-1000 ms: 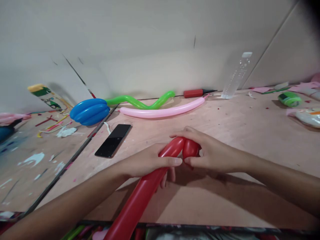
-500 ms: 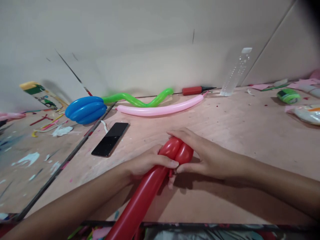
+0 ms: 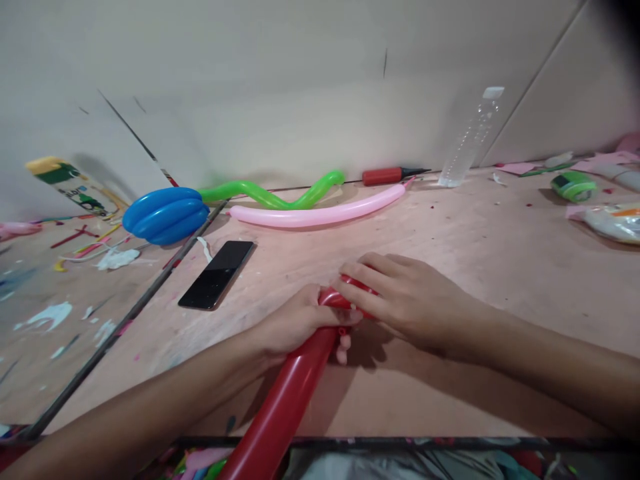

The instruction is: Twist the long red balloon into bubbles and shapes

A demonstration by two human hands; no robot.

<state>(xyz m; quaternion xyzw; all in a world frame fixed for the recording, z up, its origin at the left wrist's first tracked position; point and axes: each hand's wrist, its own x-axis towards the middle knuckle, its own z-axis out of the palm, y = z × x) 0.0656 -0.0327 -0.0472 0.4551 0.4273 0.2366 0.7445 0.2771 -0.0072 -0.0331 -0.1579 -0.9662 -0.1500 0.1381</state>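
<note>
A long red balloon [image 3: 287, 403] runs from the table's front edge up to both hands, its far end folded into short bubbles. My left hand [image 3: 295, 323] is wrapped round it just below the fold, thumb across the top and fingertips showing beneath. A small red knot sticks out by those fingertips. My right hand [image 3: 400, 293] curls over the folded end, fingers closed on it and hiding most of the bubbles. Beyond the hands lie a pink balloon [image 3: 320, 217], a bent green balloon [image 3: 270, 197] and a blue bundle of balloon loops [image 3: 165, 217].
A black phone [image 3: 217, 275] lies left of the hands. Along the wall are a red balloon pump [image 3: 383, 176], a clear bottle [image 3: 465, 143] and a yellow-green carton [image 3: 70, 183]. A green roll [image 3: 574, 187] and a plastic packet [image 3: 615, 222] lie at the right.
My right hand has turned from cupping the bubbles at their side to closing over their top, covering them. My left hand keeps its hold. The view has shifted slightly.
</note>
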